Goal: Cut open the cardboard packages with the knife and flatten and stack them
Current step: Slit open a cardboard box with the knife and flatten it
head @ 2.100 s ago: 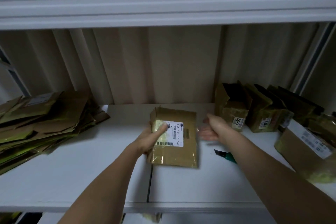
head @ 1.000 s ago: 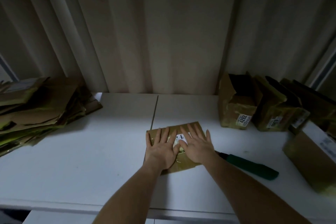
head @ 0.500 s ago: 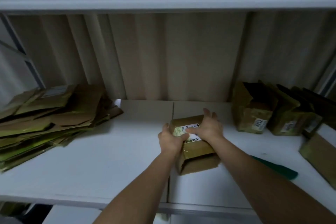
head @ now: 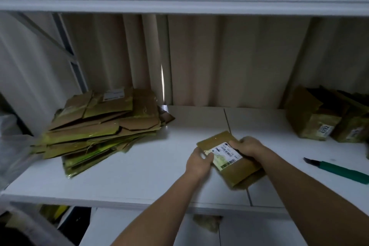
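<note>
Flattened brown cardboard package w/ white label (head: 229, 159) held over white shelf (head: 139, 170), long axis 10–4 o'clock. L hand (head: 198, 163) pinches near-left edge; R hand (head: 247, 147) fingers curled over far-right edge. Pile of flattened brown cartons (head: 99, 126) at 9–10 o'clock, L hand nearer.

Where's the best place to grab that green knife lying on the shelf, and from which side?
Grip the knife by its green handle, coming from above on the right. It lies flat on the white shelf with the dark blade pointing left, towards the hands, so the handle is likely the safe part.
</note>
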